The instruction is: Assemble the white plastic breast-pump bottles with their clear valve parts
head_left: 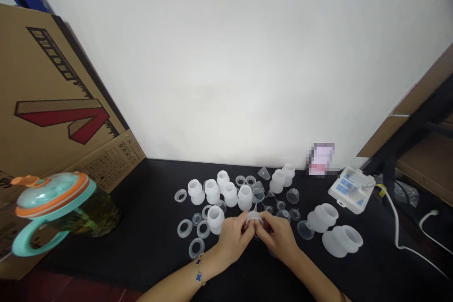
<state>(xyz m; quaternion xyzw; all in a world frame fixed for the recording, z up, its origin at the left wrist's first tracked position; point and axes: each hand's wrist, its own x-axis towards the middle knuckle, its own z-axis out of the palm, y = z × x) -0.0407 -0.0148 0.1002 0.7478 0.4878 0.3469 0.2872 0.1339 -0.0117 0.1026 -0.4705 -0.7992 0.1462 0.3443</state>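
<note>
Both of my hands meet over the black table (148, 245), pinching one small white plastic cap (254, 218) between their fingertips. My left hand (232, 239), with a bracelet at the wrist, grips it from the left. From the right, my right hand (279, 236) closes its fingers on the same cap. Several white plastic cups (230, 193) stand just behind the hands. Clear plastic rings (197, 247) lie to the left of my left hand, and small clear domed pieces (292, 195) lie behind my right hand.
Two larger white plastic funnels (334, 229) lie at the right. A white device (350, 189) with a white cable (396, 226) sits beyond them. A teal and orange lidded mug (56, 207) stands at the left before a cardboard box (53, 104). Another box edge (417, 104) is at the right.
</note>
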